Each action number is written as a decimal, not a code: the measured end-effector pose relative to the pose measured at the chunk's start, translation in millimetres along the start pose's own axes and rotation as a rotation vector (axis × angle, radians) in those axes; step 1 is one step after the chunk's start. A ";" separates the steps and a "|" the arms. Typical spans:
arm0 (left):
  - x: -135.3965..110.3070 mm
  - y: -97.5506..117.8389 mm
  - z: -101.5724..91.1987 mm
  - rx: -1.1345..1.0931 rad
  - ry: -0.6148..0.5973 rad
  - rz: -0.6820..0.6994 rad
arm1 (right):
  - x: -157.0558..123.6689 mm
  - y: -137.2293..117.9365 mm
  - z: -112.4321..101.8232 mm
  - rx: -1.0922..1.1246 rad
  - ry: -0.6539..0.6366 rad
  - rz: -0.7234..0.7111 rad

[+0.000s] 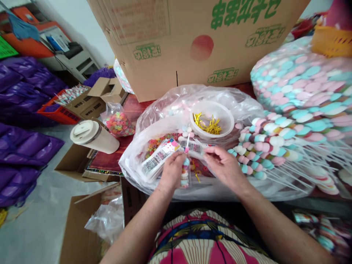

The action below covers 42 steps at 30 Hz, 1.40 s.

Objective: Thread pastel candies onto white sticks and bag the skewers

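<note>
My left hand point(173, 168) is closed around a marshmallow skewer point(184, 174) in a clear wrapper, its white stick pointing up and away from me. Just right of it, the fingers of my right hand point(224, 163) are pinched together by the end of a printed wrapper point(195, 146); what they hold, if anything, is too small to make out. A stack of printed wrappers point(156, 163) lies to the left of my left hand. Beyond both hands stands a white plastic bowl point(230, 119) with gold twist ties point(210, 126) in it. One loose gold tie point(197, 174) shows between the hands.
Many unwrapped marshmallow skewers point(264, 146) are piled on the right, beneath a big full bag point(297, 80). A large cardboard box point(176, 36) blocks the back. At left are a lidded cup point(101, 137), a bag of colourful candies point(119, 123) and an open box point(79, 216).
</note>
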<state>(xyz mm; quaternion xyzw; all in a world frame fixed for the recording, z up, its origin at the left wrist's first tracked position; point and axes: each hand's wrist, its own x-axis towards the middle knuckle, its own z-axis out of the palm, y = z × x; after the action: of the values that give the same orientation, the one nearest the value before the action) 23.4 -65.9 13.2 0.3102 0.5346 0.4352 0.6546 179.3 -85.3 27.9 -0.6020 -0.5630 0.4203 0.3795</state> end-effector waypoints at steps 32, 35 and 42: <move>-5.8 2.2 -13.5 0.046 -0.036 0.100 | -11.8 5.5 -9.0 -0.772 -0.206 -0.197; -5.7 1.5 -14.7 0.052 -0.017 0.070 | -13.2 2.5 0.0 -0.839 -0.115 -0.095; -3.6 -4.4 -14.3 0.071 -0.021 0.089 | 5.0 10.6 17.4 -0.904 -0.185 0.014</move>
<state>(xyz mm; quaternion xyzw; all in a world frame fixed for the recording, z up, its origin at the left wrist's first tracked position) 10.4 -71.8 7.5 0.3612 0.5287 0.4411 0.6288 167.0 -81.4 11.5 -0.6708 -0.7171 0.1875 0.0241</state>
